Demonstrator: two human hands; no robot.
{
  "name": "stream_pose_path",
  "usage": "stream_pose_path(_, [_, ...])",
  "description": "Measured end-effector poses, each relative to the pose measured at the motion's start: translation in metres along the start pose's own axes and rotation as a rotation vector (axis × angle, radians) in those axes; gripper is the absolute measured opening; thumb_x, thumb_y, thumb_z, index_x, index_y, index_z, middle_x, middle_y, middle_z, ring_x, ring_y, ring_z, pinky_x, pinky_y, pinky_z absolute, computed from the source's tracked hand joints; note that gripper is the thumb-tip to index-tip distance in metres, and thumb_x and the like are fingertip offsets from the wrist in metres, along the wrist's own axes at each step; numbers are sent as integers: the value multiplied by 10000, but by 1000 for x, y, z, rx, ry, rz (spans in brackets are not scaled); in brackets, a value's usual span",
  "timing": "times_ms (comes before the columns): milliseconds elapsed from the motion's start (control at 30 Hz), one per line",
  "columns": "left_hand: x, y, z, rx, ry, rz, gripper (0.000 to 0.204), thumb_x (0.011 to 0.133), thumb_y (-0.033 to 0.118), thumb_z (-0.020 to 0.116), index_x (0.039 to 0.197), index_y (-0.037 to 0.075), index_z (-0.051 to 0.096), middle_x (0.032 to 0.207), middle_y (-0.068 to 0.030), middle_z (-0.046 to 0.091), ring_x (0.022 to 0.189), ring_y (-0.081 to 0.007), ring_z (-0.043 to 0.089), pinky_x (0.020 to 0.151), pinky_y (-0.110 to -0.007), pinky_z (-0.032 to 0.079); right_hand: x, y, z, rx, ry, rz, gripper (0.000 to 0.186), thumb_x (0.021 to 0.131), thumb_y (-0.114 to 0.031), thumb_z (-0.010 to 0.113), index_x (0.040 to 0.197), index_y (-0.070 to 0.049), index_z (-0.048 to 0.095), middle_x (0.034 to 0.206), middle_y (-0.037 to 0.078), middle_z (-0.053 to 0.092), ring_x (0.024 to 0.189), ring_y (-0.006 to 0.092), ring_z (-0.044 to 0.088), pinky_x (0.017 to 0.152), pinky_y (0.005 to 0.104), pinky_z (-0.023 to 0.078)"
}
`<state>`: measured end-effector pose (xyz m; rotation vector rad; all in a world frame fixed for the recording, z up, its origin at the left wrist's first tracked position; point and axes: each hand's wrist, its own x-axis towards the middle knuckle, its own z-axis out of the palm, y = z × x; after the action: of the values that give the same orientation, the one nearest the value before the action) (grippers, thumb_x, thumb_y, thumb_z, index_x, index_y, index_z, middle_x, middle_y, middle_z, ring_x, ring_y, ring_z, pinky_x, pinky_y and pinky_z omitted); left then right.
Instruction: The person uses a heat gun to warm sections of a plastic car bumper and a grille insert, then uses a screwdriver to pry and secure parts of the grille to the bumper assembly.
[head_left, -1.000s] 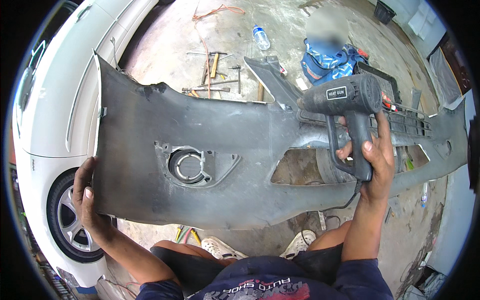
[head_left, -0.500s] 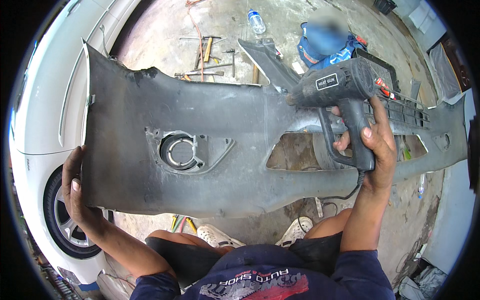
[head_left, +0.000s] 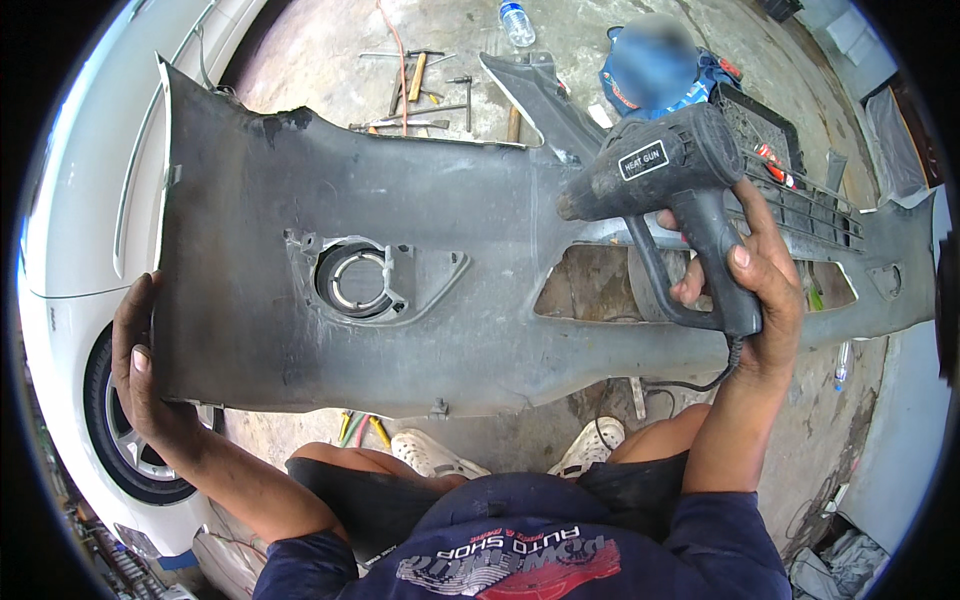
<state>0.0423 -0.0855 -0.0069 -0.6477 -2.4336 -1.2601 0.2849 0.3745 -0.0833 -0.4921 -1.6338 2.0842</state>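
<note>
A large dark grey bumper cover lies inner side up across my view, with a round ringed opening and bracket at left of centre and a larger cut-out toward the right. My left hand grips its left edge, fingers wrapped along the rim. My right hand is closed round the handle of a black heat gun, held over the bumper's right half, nozzle pointing left. The gun's cord hangs from the handle bottom, past my wrist and down toward the floor.
A white car stands close on my left. On the concrete floor lie hammers and bars, an orange hose, a water bottle, a blue bag and a black tray. A pale wall runs along the right.
The bumper and my left hand appear higher and further left in view. The heat gun, in my right hand, has also risen in view, and its nozzle has shifted slightly left.
</note>
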Motion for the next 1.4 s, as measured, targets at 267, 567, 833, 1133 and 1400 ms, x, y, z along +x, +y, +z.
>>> stream_pose_path(267, [0,1,1,21,0,11,814,863,575,612,1459,23,656,1461,-220,667,1395,-357,623,1243,-501,409,-1,1,3,-45,30,-10,1005,853,-294,717,1618,155,245,1246,433,654,725,285,742,761,358,610])
stream_pose_path(567, [1,4,-6,13,-69,41,850,885,599,581,1493,6,612,1502,-225,634,1418,-361,600,1224,-501,425,5,8,2,-50,97,-59,946,874,-277,693,1610,150,279,1231,384,688,788,293,756,833,357,594])
stream_pose_path(833, [0,1,-14,60,-158,165,839,970,636,479,1509,2,584,1518,-232,616,1412,-374,600,1215,-519,436,8,14,-2,-74,149,-72,905,902,-253,664,1606,156,269,1216,332,717,829,276,760,799,342,611])
stream_pose_path(1133, [4,-3,-13,-12,-187,195,849,1005,643,460,1518,-26,556,1534,-259,587,1396,-373,614,1164,-519,505,10,18,-1,-102,178,-76,950,889,-283,718,1612,146,275,1212,325,718,802,267,767,713,350,633])
stream_pose_path(1400, [5,-7,-14,-51,-193,177,859,1005,650,474,1526,-29,547,1525,-263,591,1379,-376,626,1139,-520,531,11,16,-1,-104,162,-59,949,882,-289,722,1607,144,287,1201,332,717,779,261,766,743,338,624])
